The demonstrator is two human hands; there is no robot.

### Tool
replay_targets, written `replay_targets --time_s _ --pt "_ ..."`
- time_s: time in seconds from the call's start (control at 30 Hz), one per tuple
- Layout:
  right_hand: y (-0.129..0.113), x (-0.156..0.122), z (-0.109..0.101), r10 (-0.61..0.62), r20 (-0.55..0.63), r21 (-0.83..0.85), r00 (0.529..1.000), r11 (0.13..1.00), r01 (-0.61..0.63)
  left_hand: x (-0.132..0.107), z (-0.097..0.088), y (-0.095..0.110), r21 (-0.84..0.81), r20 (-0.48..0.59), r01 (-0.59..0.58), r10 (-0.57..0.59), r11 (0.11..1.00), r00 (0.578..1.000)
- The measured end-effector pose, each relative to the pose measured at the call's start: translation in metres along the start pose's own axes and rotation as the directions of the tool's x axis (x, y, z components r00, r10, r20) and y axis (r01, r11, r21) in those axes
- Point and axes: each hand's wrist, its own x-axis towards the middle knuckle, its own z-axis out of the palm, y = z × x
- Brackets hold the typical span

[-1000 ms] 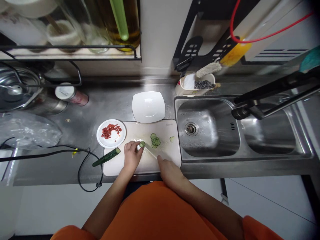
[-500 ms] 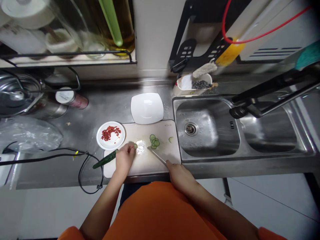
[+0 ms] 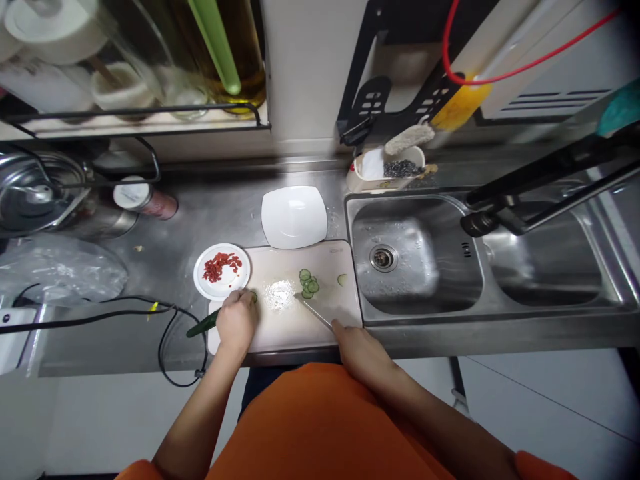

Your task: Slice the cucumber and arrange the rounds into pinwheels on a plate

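My left hand (image 3: 237, 320) is closed over a dark green cucumber (image 3: 204, 325) at the left of the cutting board (image 3: 285, 333). A small green bit (image 3: 255, 297) shows at its fingertips; whether it is the cucumber's cut end or a loose piece I cannot tell. My right hand (image 3: 363, 353) grips a knife (image 3: 316, 312), handle hidden in the fist, blade pointing up and left over the board. Close to the knife tip lies a small heap of cucumber slices (image 3: 309, 285). One partial slice (image 3: 342, 280) sits apart, further right. Wet shine marks the board's middle.
A white plate (image 3: 223, 291) of chopped red bits adjoins the board's upper left corner. Behind the board is a square white dish (image 3: 294, 217). The sink (image 3: 415, 267) is on the right, a faucet (image 3: 480, 223) above it. A black cable (image 3: 165, 333) loops at left.
My left hand has shifted left, back over the cucumber, and the small green bit at its fingertips moved left too. The knife, right hand and slices look unmoved.
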Motion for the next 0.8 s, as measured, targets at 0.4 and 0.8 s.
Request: replay_targets --time_s 0.4,0.8 --pt "0.002 0.001 0.003 0.003 -0.014 0.021 1.0 1.0 -0.003 0.053 0.03 0.088 -0.425 0.174 0.019 0.061 0.905 0.983" --pt "0.002 0.002 0.003 -0.004 -0.009 0.015 1.0 1.0 0.005 0.051 0.022 0.09 -0.576 0.256 0.161 -0.009 0.802 0.967"
